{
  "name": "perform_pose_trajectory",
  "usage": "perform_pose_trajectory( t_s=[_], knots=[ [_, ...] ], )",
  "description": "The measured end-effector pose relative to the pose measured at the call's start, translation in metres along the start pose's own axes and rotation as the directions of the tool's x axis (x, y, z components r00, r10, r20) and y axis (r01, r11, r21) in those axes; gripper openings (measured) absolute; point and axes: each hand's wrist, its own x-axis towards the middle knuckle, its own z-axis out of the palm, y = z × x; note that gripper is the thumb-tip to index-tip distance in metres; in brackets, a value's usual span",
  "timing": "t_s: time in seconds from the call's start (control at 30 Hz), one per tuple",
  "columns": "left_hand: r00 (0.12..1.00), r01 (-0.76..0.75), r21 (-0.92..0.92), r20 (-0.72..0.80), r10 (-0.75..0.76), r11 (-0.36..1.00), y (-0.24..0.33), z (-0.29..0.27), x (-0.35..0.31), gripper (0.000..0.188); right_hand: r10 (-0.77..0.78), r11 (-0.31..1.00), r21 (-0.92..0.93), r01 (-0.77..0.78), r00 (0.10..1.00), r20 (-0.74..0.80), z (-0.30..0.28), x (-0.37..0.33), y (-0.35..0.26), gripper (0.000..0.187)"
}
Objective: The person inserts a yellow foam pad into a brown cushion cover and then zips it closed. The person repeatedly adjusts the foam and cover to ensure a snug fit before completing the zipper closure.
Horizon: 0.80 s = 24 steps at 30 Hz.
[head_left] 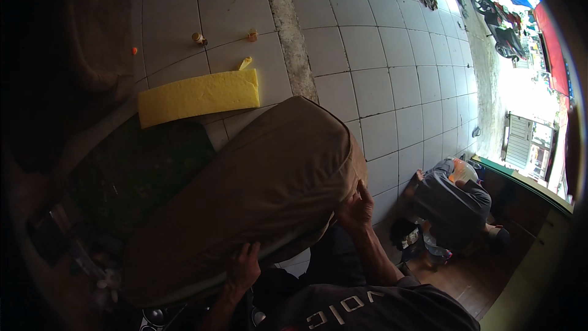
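Brown cushion (257, 175) is held by the left hand (244, 268) and right hand (355, 211), fingers clamped on its edge.

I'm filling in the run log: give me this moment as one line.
left hand: on brown cushion edge | right hand: at its right end | yellow foam block: beyond it

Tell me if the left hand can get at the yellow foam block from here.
Probably not as things stand: the bulky brown cushion lies between the left hand, at the cushion's near edge, and the yellow foam block.
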Motion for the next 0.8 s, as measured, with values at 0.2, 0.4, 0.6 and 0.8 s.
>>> perform_pose_trajectory(
  t_s=[0.2,0.4,0.6,0.8],
  knots=[
    [0.977,0.184,-0.143,0.135,-0.165,0.972,0.017,0.0,0.019,0.027,0.067,0.994,0.094,-0.055,0.989,-0.133,0.022,-0.005,0.007,0.063],
    [0.96,0.255,-0.043,-0.108,-0.258,0.966,0.031,-0.002,0.03,0.027,0.082,0.996,0.013,-0.084,0.994,0.077,0.038,0.01,0.012,0.065],
    [0.73,0.433,-0.08,-0.554,-0.401,0.898,0.026,-0.025,0.064,0.027,-0.007,0.164,-0.976,0.142,0.99,0.143,0.076,0.026,-0.007,0.051],
    [0.665,0.258,-0.236,-0.66,-0.349,0.937,0.063,-0.005,0.089,0.043,0.655,-0.591,-0.202,0.781,0.611,0.444,0.117,0.049,-0.031,0.041]
  ],
)
